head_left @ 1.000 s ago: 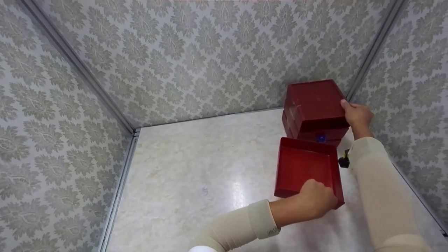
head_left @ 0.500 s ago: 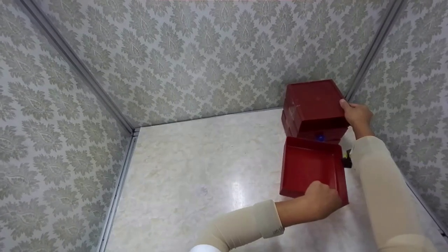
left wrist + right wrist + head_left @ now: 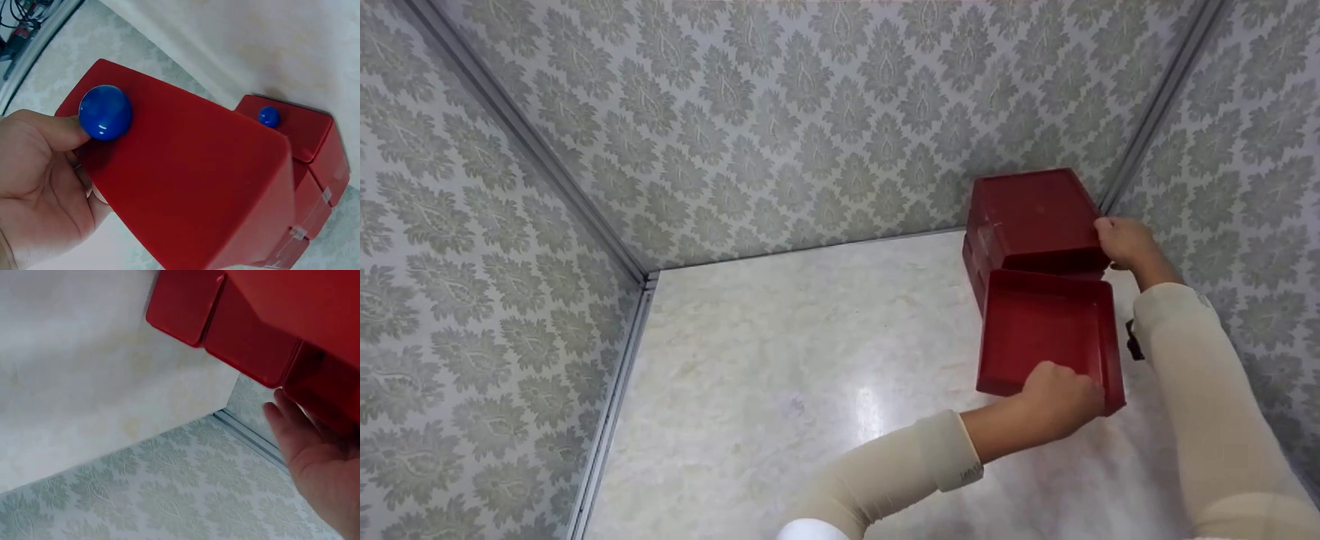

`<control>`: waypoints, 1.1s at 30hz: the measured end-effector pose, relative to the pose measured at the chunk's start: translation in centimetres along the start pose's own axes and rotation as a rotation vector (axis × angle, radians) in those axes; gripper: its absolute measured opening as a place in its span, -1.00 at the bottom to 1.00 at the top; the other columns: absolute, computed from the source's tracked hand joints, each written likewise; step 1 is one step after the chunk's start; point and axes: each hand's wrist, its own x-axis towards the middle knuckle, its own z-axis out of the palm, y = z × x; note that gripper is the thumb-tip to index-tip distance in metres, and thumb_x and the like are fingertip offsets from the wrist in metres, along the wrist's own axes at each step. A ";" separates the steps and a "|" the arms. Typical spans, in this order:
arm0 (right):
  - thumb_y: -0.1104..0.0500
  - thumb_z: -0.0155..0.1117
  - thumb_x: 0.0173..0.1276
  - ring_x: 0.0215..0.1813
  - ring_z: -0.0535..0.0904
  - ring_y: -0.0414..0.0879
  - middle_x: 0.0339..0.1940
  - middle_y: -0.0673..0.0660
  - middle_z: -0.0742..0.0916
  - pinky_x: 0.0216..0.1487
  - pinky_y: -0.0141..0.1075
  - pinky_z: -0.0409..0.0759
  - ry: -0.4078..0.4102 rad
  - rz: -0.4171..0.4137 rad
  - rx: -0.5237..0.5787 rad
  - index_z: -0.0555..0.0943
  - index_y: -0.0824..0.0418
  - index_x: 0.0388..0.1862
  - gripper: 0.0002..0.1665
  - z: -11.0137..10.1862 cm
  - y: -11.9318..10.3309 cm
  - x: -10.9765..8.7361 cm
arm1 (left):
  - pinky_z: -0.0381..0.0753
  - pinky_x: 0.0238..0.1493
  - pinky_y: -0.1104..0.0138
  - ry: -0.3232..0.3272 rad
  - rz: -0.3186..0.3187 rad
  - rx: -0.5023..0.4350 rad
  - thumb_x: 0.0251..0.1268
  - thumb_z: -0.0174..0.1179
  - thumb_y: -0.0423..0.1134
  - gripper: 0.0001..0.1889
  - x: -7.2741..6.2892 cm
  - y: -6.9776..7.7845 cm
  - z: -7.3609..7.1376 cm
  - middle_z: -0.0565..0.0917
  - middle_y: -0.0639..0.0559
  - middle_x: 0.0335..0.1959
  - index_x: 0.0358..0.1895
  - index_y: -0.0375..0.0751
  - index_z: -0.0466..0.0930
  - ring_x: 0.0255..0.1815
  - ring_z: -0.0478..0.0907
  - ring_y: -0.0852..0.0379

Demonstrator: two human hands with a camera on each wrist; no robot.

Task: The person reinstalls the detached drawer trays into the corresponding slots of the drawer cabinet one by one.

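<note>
My left hand (image 3: 1061, 401) grips the front of an empty red drawer (image 3: 1042, 330) that is out of its cabinet. In the left wrist view the thumb lies against the drawer's round blue knob (image 3: 106, 112), with the other fingers partly hidden behind the front panel. The drawer's far end overlaps the front of the red drawer cabinet (image 3: 1039, 214), just below its empty top slot. My right hand (image 3: 1129, 244) touches the cabinet's right side. Its fingers (image 3: 289, 422) lie fairly straight by the slot in the right wrist view. A smaller-looking blue knob (image 3: 269, 116) marks a lower drawer.
The cabinet stands in the back right corner of a pale marbled table (image 3: 765, 375). Patterned panels (image 3: 810, 112) enclose the table on the left, back and right. A small black object (image 3: 1134, 341) shows beside the right sleeve, partly hidden.
My left hand has carried the drawer up and right, toward the cabinet. My right hand has shifted slightly, and its thumb no longer lies over the cabinet's top edge.
</note>
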 end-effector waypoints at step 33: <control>-0.34 -0.52 0.60 0.26 0.41 0.55 0.37 0.64 0.32 0.18 0.30 0.51 -0.213 0.169 -0.163 0.10 0.51 0.55 0.02 -1.0 -3.0 -0.7 | 0.63 -0.43 0.46 0.207 -0.097 -0.058 0.60 -0.02 -0.11 -0.89 4.8 -1.0 1.5 0.59 0.32 -0.49 -0.16 0.19 0.49 -0.53 0.51 0.37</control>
